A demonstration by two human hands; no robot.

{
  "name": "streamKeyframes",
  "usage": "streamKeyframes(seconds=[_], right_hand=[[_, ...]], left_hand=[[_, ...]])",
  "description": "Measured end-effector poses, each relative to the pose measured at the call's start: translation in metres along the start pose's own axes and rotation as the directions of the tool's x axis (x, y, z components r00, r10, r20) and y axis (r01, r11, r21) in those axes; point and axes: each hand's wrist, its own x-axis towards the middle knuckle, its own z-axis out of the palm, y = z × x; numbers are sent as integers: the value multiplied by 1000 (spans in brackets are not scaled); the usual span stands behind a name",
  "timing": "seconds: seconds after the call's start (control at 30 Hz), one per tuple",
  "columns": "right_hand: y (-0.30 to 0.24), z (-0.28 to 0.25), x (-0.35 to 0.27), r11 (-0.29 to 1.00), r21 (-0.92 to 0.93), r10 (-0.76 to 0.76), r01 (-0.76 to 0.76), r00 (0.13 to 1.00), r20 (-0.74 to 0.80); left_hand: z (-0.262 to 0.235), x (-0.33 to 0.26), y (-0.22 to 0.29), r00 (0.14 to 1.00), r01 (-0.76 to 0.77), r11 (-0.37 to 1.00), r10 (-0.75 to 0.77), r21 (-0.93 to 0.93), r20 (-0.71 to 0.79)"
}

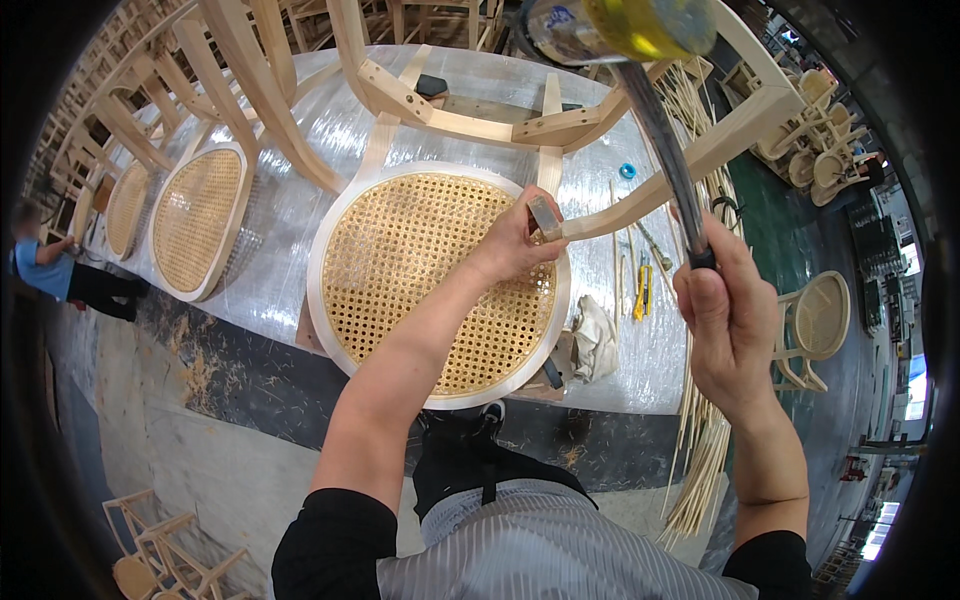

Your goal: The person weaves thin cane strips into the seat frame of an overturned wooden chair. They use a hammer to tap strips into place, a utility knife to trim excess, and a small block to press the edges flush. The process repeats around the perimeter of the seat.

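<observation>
A round cane-woven chair seat (pixel 420 290) with a pale wooden rim lies on the table in front of me, attached to an upturned wooden chair frame (pixel 460 122). My left hand (pixel 520 242) reaches over the right side of the seat. Its fingers are closed round a small grey-brown block (pixel 545 217), right by the end of a curved wooden leg (pixel 625 210). Raised at the right, my right hand (pixel 735 320) grips the dark handle of a mallet (pixel 655 135). The yellow-faced mallet head is up at the top edge, apart from the block.
Several cane strips (pixel 705 440) hang over the table's right side. Near the seat lie a yellow utility knife (pixel 643 290), a crumpled cloth (pixel 595 340) and a blue tape ring (pixel 628 170). More cane-seated chair frames (pixel 200 220) line the left, where another person (pixel 65 265) stands.
</observation>
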Motion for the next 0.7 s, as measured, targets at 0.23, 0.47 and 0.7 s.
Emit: streamKeyframes(seconds=[0.23,0.47,0.7], right_hand=[[56,4,4,907,-409,239,-105,926,292],[79,19,-17,921,-278,-274,273,961,38],[42,11,-18,938,-316,223,-145,948,227]], left_hand=[[0,6,-8,995,-87,966,96,241,-25],[11,9,-1,997,28,1000,-27,-12,70],[-3,-2,-6,999,46,998,-47,34,21]])
